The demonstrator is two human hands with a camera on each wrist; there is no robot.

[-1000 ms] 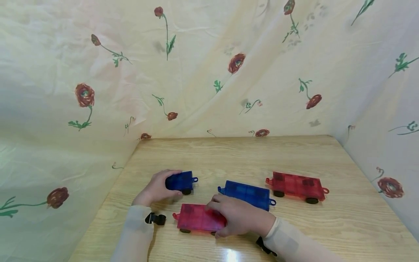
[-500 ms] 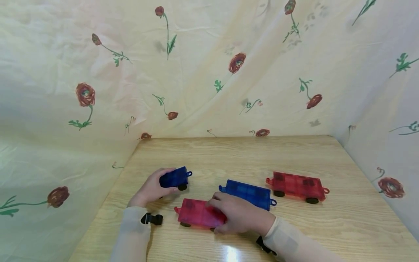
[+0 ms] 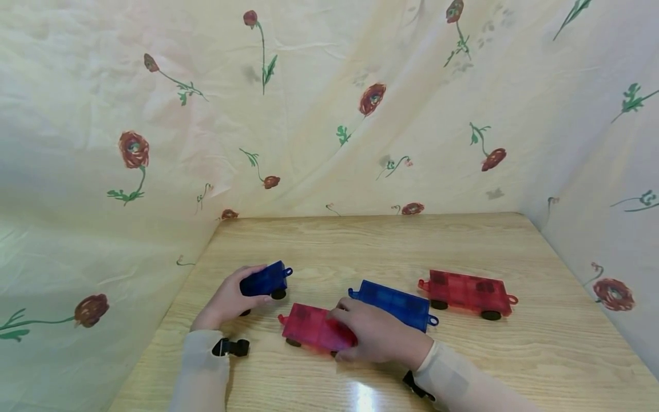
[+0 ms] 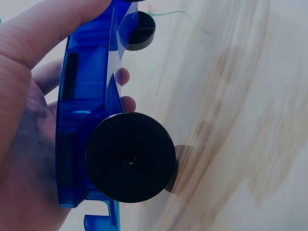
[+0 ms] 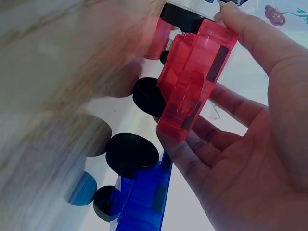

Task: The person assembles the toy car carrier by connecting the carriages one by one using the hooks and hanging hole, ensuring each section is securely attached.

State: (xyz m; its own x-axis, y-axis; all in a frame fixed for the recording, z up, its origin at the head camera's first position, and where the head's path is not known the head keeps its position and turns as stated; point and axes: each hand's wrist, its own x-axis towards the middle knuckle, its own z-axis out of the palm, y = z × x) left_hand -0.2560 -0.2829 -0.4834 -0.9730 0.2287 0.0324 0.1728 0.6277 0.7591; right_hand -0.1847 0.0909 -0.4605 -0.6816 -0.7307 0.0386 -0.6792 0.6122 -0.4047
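My left hand (image 3: pixel 223 300) grips a small blue wagon (image 3: pixel 265 280) at the left of the table, its ring pointing right. In the left wrist view the thumb and fingers lie on both sides of the blue wagon (image 4: pixel 84 110), wheels towards the tabletop. My right hand (image 3: pixel 378 335) holds the right end of a red wagon (image 3: pixel 309 327), whose hook points left. The right wrist view shows the red wagon (image 5: pixel 192 77) between thumb and fingers. Right behind that hand stands a second blue wagon (image 3: pixel 393 303), its front side partly hidden.
Another red wagon (image 3: pixel 465 290) stands on the wooden table (image 3: pixel 370 240) at the right, hook left and ring right. Flowered cloth (image 3: pixel 309 114) hangs behind the table and at both sides.
My left hand has carried the small blue wagon left and slightly back. The held red wagon has turned, its left end swinging backwards. The middle blue wagon has shifted slightly right.
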